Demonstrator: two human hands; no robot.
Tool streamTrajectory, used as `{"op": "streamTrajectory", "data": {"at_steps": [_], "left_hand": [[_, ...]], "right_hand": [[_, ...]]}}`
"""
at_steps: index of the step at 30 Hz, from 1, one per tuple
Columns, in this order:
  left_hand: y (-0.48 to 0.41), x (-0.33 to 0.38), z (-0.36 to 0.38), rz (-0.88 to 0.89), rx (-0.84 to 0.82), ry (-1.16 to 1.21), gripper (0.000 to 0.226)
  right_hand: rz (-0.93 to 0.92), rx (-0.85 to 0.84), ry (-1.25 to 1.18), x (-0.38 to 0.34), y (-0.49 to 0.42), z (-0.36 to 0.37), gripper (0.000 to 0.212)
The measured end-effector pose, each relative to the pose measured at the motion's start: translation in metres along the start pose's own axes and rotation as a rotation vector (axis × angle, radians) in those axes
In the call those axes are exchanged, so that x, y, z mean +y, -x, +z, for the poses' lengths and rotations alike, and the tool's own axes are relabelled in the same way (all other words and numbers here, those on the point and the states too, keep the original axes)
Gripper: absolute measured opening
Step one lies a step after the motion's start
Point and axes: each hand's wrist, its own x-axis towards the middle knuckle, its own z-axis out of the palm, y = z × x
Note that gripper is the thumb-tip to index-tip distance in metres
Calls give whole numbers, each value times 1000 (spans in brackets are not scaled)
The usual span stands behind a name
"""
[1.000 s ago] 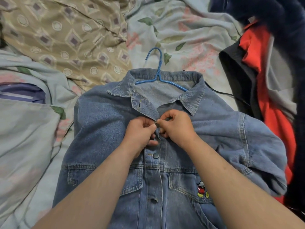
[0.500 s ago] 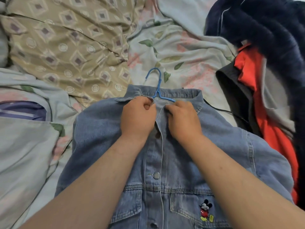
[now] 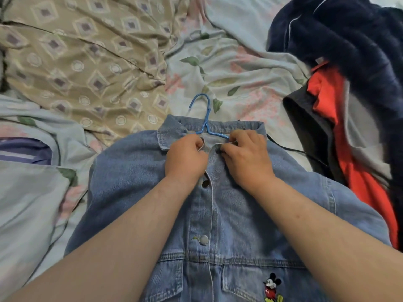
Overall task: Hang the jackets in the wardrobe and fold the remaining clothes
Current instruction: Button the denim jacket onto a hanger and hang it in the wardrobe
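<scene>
Denim jacket (image 3: 229,214) flat on the bed (image 3: 239,68), front up, collar toward the far edge, hem running off the near edge of view. Blue hanger (image 3: 204,118) already inside the shoulders, hook lying out past the collar on the floral sheet. Heavy, stiffish cloth by the look of it: likely to hold its shape, drag a little when lifted, not slip or tear. Metal buttons (image 3: 204,240) down the placket, two of them fastened below the hands. Best taken up by the hook, or by both shoulders over the hanger arms; lifting by the collar alone would probably let the hanger slide out.

Left hand (image 3: 185,158) knuckles up just below the collar, fingers curled and pinching the left placket edge. Right hand (image 3: 246,158) opposite, close beside, fingertips bunched and pinching the right edge around the top button (image 3: 218,150). Forearms converging from the near corners over the jacket's chest. Judged step: closing the top button before hanging.

Dark and red garments (image 3: 349,105) heaped along the right edge, just beside the jacket's sleeve. Patterned beige cloth (image 3: 82,62) at the far left corner.
</scene>
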Motion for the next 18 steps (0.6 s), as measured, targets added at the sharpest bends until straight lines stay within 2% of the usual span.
{"op": "streamTrajectory", "data": {"at_steps": [1,5,9,12,14,18], "left_hand": [[0,-4,1,3,-21,25,6],[0,-8,-1,-40,-24,97,26],[4,2,4,-10,3,-23,16],[7,10,6,-55,35,3,24],[6,10,6,-28,33,76,22],[7,3,1,20,-17,219,19]], "right_hand": [[20,-22,6,1,-1,2,11],[180,-163,31,-9,-8,9,23],[270,-286,82,-19,-26,13,23],[295,-344,43,-19,-36,9,26],[288,-318,-72,-16,-34,4,15],[280,-221,-321,-10,-18,-7,19]]}}
